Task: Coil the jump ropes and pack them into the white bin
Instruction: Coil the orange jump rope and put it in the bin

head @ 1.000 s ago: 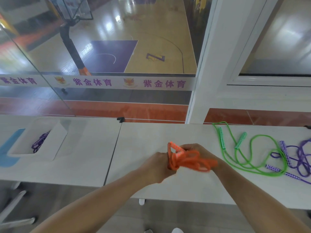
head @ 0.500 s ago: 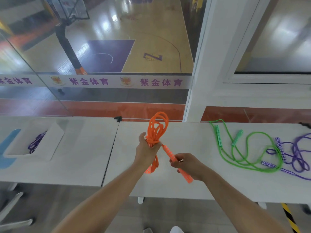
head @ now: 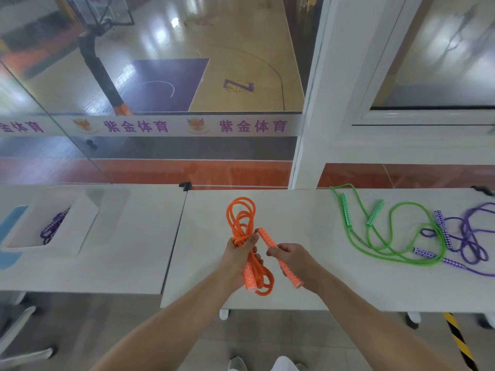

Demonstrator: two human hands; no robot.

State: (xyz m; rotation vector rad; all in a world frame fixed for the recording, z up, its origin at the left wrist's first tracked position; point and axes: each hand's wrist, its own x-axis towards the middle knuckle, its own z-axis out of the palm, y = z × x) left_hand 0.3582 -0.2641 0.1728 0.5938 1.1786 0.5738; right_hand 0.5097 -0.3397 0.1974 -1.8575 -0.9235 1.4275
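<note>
Forearms reach in from the bottom edge and meet over the middle of the pale grey tabletop [head: 308, 263]. The left hand [head: 239, 257] is closed round the waist of the bundled orange jump rope [head: 241, 223], thumb pressed across the gathered strands; loops stand up above the fist and more loops hang below it, along with one orange patterned handle [head: 248, 277] that pokes out under the palm. The right hand [head: 294, 259] sits just beside the left, fingers curled round the second orange patterned handle [head: 278, 257], which runs diagonally, its upper end touching the bundle near the left thumb and its lower end sticking out past the heel of the hand.

To the right, well apart from the hands, a loose green jump rope with green patterned handles [head: 388, 236] sprawls on the tabletop, and a loose purple jump rope with purple-and-white handles [head: 468, 236] lies overlapping it at the far right edge.

On the adjoining table to the left sits the white rectangular plastic bin [head: 83, 231], with a coiled purple jump rope [head: 52, 228] lying inside it. A light blue flat shape [head: 10, 223] shows partly beside the bin at the frame's left edge.
</note>
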